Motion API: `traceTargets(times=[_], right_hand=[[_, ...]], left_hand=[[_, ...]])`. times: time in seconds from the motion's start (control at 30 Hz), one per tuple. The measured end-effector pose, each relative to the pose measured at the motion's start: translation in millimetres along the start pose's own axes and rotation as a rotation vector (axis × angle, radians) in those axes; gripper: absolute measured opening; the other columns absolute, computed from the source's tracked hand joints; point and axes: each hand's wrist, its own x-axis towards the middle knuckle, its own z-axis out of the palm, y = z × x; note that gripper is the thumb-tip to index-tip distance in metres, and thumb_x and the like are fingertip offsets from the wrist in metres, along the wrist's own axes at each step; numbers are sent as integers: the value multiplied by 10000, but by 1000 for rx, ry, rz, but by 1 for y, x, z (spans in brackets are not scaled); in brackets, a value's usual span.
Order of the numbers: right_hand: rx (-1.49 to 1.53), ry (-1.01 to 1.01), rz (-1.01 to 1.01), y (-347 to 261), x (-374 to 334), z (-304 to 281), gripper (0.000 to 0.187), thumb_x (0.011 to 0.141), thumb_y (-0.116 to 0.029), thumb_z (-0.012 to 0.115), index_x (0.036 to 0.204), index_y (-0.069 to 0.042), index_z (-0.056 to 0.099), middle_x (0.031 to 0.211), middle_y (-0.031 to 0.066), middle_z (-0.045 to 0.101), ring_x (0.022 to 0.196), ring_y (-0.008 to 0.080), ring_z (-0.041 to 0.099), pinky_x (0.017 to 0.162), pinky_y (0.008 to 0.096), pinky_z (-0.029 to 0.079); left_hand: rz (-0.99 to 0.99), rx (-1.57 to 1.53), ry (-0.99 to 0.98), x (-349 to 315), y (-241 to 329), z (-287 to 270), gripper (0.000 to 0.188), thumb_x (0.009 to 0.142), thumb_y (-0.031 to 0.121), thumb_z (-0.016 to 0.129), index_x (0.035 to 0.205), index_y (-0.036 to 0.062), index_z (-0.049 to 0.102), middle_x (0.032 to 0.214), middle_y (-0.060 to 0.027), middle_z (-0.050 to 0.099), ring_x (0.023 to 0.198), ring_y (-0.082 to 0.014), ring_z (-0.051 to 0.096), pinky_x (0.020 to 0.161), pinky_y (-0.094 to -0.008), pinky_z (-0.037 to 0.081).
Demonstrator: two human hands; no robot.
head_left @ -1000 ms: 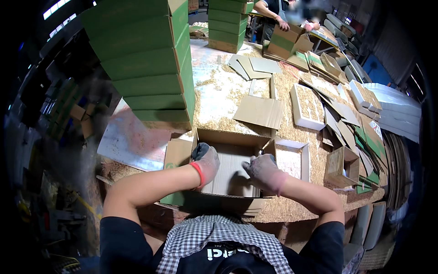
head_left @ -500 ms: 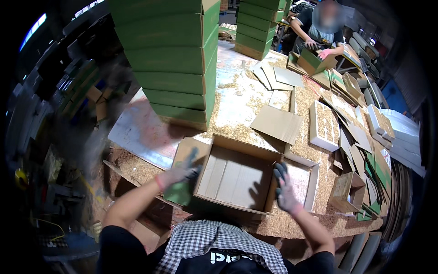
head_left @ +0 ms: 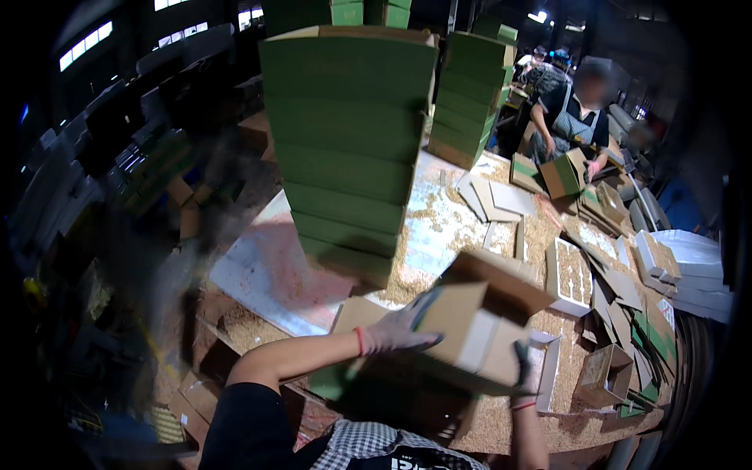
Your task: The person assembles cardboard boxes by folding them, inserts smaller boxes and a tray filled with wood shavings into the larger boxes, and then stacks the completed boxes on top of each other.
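Note:
A brown cardboard box (head_left: 450, 317) is tilted up in front of me, its flaps raised and its inside partly showing. Against its left side presses my gloved left hand (head_left: 395, 330), fingers along the cardboard. My gloved right hand (head_left: 522, 376) grips the right side, with its fingers partly in shadow. Between them the two hands hold the box over the near edge of the table. Under its left part lies a flat cardboard piece (head_left: 356, 315) with a green area.
A tall stack of green boxes (head_left: 345, 157) stands at the far left of the table, with another stack (head_left: 468, 102) behind. Sawdust-like shavings, a white tray (head_left: 569, 301), loose cardboard sheets and a small open box (head_left: 605, 376) lie right. A co-worker (head_left: 572, 117) handles a box across the table.
The box, earlier lying open with my hands spread beside it, is now lifted and tilted between both hands. The view has tipped up. The co-worker's box has turned.

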Motion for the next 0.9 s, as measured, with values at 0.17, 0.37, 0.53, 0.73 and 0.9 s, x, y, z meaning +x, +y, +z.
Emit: traceTargets(times=[0.17, 0.37, 0.53, 0.73, 0.9], right_hand=[[-35, -208, -334, -177, 59, 40, 547, 884, -292, 559, 1319, -18, 374, 1193, 102, 511, 1068, 201, 530, 851, 337, 484], [-158, -598, -408, -299, 124, 200, 491, 904, -329, 510, 1287, -36, 422, 1200, 95, 524, 1067, 208, 537, 885, 332, 464], [-229, -795, -303, -291, 174, 323, 460, 921, -360, 469, 1261, -50, 462, 1207, 89, 535, 1066, 214, 543, 913, 327, 448], [-286, -607, -478, -243, 148, 393, 462, 922, -427, 442, 1226, -82, 490, 1109, 63, 581, 957, 182, 583, 822, 325, 481], [-233, -427, -442, -169, 162, 225, 493, 938, -459, 394, 1302, -129, 428, 1157, 57, 549, 1052, 158, 517, 918, 329, 406]], left_hand=[[808, -482, 559, 38, 91, -156, 622, 842, 226, 616, 1356, 56, 309, 1347, -173, 372, 1159, -256, 427, 954, -337, 348], [326, -309, 822, 18, 35, -373, 546, 798, 103, 662, 1285, 74, 417, 1136, -98, 553, 930, -182, 568, 761, -279, 492], [537, -278, 785, 36, 13, -366, 480, 876, 95, 548, 1319, 48, 369, 1158, -60, 530, 992, -141, 539, 829, -259, 464], [726, -477, 775, 45, 10, -355, 527, 907, 110, 510, 1371, 32, 273, 1252, -64, 469, 1083, -152, 485, 925, -282, 408], [449, -259, 1217, 2, -65, -308, 456, 965, 244, 374, 1351, 7, 319, 1326, -101, 384, 1175, -185, 399, 1011, -312, 308]])
